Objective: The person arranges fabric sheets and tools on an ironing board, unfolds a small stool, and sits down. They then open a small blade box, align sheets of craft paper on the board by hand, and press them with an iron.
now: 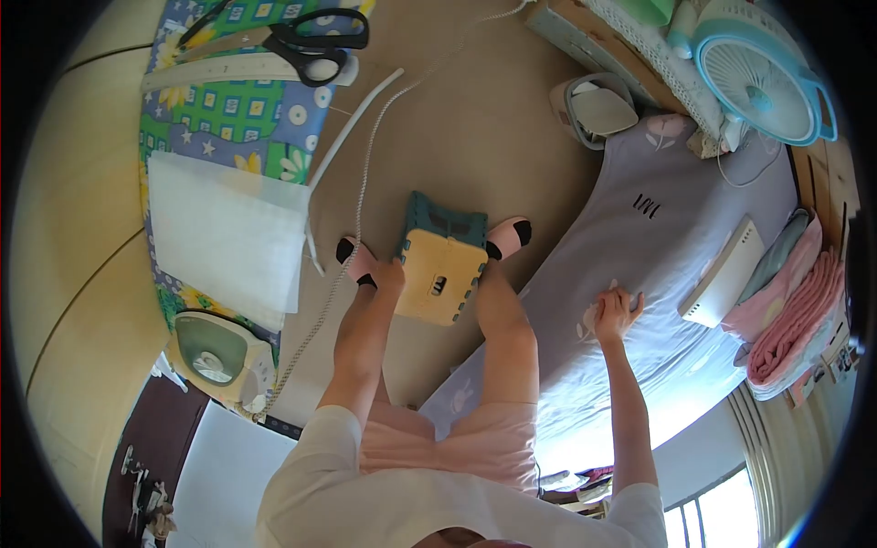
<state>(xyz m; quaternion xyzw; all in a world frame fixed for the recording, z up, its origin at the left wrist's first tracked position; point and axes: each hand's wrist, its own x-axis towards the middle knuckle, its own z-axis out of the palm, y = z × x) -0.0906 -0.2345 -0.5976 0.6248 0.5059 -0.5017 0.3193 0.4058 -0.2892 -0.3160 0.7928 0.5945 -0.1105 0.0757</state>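
Observation:
A folding step stool (440, 279) with a yellow top and dark green legs is between my feet, its top tilted toward me. My left hand (390, 275) is closed on the stool's left edge, the fingertips partly hidden. On the lavender bedsheet (630, 239) lies my right hand (618, 313), its fingers apart and loosely bent, holding nothing.
To the left is a patterned ironing board (290, 119) bearing scissors (301, 44), a ruler (242, 69), a white sheet (228, 233) and an iron (219, 356). A cord (364, 196) crosses the floor. A bin (594, 110), blue fan (756, 91), white box (722, 274) and folded pink cloth (795, 320) are at right.

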